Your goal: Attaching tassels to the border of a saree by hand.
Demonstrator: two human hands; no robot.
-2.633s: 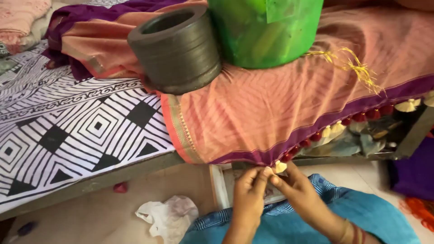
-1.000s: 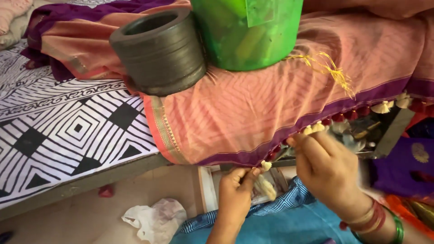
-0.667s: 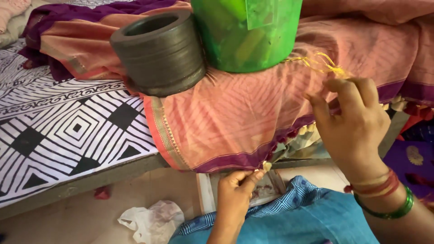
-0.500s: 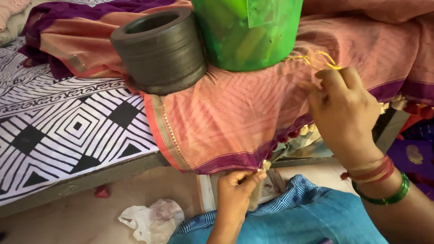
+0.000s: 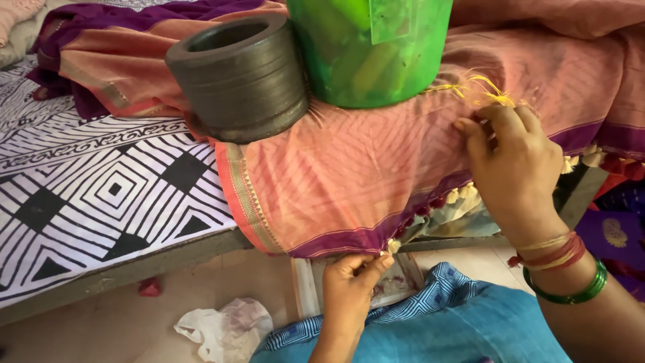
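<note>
Left hand (image 5: 351,286) is pinching the salmon cloth (image 5: 349,168) hem below the green bucket (image 5: 369,47), right hand (image 5: 514,165) is pinching yellow threads (image 5: 480,87) beside it; tassel-tying likely underway, next needing a drawn strand.

Matt woven cloth (image 5: 349,181), glossy green plastic tub (image 5: 369,47), dull grey ring (image 5: 238,74).
</note>
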